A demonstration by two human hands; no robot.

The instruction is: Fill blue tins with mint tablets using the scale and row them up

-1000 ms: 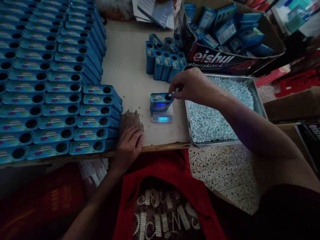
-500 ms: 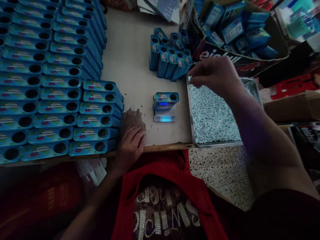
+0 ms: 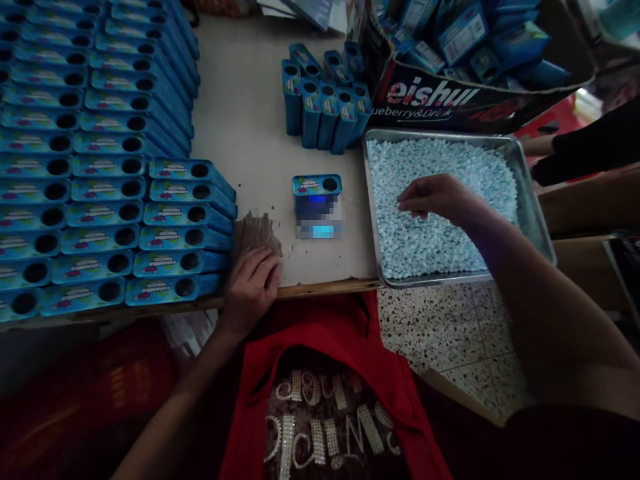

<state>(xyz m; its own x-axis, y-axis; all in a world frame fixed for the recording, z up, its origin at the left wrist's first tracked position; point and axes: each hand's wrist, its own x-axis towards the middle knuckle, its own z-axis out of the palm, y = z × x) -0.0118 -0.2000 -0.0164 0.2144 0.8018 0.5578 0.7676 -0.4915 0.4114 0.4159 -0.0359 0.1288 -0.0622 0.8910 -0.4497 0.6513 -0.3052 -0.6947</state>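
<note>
My left hand lies palm down at the table's front edge, fingers stretched out over a worn brown patch. It holds nothing. Above the small pale candies in a metal tray, my right hand hovers with its fingers drawn together. Whatever may be between those fingertips is hidden. Between my hands, a blue candy tin with a dark round hole in its top stands upright on a small scale, whose display glows blue.
Rows of blue tins fill the table's left side. Several more tins stand behind the scale. A printed carton of tins sits behind the tray. Another person's hand, in a black sleeve, is at the tray's right side.
My right hand has come down and nearer, from the tray's back left corner to over the candies. Another person's hand has appeared at right. My left hand stays put; the view has shifted slightly.
</note>
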